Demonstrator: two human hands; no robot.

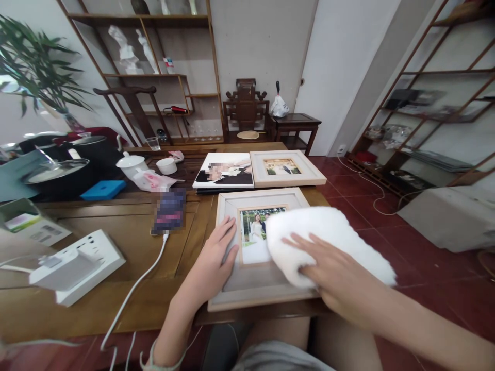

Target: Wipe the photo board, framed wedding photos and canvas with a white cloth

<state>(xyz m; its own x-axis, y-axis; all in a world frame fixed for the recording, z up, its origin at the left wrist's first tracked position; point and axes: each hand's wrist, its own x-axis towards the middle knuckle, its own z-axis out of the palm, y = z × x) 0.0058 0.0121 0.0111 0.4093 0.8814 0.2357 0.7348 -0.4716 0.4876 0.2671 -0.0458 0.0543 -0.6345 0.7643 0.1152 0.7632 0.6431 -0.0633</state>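
I watch through a single head-worn camera, high above the lap point(276, 337), facing forward and down across the tabletop point(135, 229); the left hand point(218, 257) and right hand point(328, 270) sit close, the shelves point(170, 20) far beyond.

"Where could another hand pass?"
"Over the strip of table point(162, 288) between the white cable point(134, 295) and the left hand point(216, 260)."
"And beyond the near frame point(249, 285)?"
"A photo panel point(226, 171) and a second frame point(309, 167) block it; rightward, the right hand point(328, 270) and white cloth point(342, 232) obstruct."
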